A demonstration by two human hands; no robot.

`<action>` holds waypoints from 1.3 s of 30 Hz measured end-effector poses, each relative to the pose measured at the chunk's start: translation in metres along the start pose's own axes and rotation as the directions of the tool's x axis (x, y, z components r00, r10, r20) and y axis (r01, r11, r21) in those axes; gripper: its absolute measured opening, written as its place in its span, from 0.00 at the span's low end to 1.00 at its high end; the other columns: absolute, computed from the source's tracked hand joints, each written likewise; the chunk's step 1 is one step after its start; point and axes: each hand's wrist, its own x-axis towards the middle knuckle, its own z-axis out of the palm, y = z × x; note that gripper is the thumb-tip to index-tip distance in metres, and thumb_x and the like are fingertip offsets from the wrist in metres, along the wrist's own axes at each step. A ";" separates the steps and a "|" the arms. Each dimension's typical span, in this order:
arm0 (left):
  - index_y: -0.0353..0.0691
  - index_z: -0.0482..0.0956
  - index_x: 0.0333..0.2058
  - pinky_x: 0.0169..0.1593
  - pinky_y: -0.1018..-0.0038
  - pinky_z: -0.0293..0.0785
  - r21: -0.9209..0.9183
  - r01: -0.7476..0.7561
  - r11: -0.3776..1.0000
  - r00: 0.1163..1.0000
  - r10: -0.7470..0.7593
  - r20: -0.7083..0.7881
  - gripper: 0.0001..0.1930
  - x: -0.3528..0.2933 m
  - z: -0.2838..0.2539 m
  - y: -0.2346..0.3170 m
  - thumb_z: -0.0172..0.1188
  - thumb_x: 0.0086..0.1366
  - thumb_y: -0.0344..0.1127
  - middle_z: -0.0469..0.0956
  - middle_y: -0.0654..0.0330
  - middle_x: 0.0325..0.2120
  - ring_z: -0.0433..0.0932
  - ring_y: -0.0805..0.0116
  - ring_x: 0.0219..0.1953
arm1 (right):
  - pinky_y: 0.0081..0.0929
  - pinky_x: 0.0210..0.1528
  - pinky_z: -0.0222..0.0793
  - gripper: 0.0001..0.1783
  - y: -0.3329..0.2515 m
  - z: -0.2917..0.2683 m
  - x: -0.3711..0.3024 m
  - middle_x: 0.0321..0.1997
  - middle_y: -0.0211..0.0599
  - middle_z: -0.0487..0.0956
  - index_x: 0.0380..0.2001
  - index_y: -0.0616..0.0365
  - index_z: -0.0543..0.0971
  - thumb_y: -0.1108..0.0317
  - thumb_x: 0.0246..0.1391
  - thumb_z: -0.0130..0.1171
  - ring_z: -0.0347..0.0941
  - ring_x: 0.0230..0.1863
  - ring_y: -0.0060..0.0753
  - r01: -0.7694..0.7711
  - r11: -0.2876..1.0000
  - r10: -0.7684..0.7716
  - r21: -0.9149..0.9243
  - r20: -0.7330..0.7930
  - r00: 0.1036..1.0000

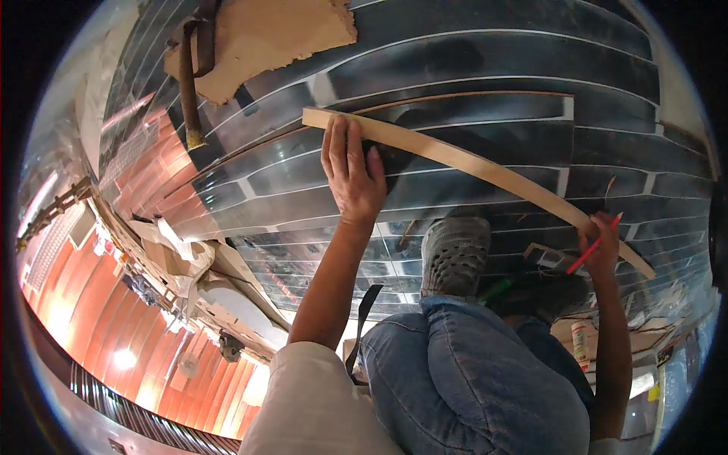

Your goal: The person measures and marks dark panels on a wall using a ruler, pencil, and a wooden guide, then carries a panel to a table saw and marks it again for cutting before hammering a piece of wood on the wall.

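A long, pale wooden strip [462, 161] slants across the dark tiled floor from upper left to lower right, its line bent by the lens. Close to its far left end, my left hand [353, 171] holds it, fingers laid over the wood and thumb on the near side. My right hand [601, 246] is at the strip's other end, with a red pencil [595, 246] between its fingers, and it also touches the wood. The pencil slants up to the right, tip past the fingers. Part of the strip's right end shows beyond that hand.
A torn brown board [265, 42] lies at the upper left, with a wooden-handled tool [188, 91] on it. My shoe [455, 254] stands on the tiles [485, 61]. A bottle [580, 341] is at lower right. Scraps [182, 243] clutter the left.
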 end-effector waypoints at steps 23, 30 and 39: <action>0.31 0.68 0.61 0.67 0.48 0.58 0.138 0.004 0.990 0.998 -0.013 0.066 0.34 0.003 0.004 0.031 0.62 0.68 0.53 0.63 0.42 0.64 0.61 0.42 0.66 | 0.39 0.53 0.74 0.27 -0.015 -0.004 0.002 0.50 0.43 0.78 0.46 0.53 0.80 0.69 0.38 0.76 0.76 0.50 0.48 0.053 0.999 -0.050 0.010 -0.180 0.982; 0.28 0.65 0.62 0.68 0.45 0.55 0.210 -0.019 0.978 0.996 0.001 0.085 0.38 0.000 0.009 0.022 0.61 0.68 0.57 0.60 0.41 0.63 0.58 0.41 0.66 | 0.42 0.53 0.73 0.26 -0.018 -0.005 0.001 0.48 0.40 0.78 0.45 0.53 0.80 0.68 0.38 0.74 0.75 0.49 0.48 0.046 0.997 -0.032 0.060 -0.219 0.975; 0.28 0.62 0.61 0.67 0.41 0.53 0.183 0.008 0.983 0.991 -0.032 0.128 0.38 0.003 0.007 0.031 0.65 0.66 0.52 0.58 0.37 0.62 0.56 0.36 0.66 | 0.42 0.50 0.74 0.25 -0.019 -0.006 0.005 0.46 0.38 0.79 0.45 0.52 0.80 0.67 0.39 0.74 0.77 0.47 0.48 0.010 0.994 0.011 0.105 -0.195 0.981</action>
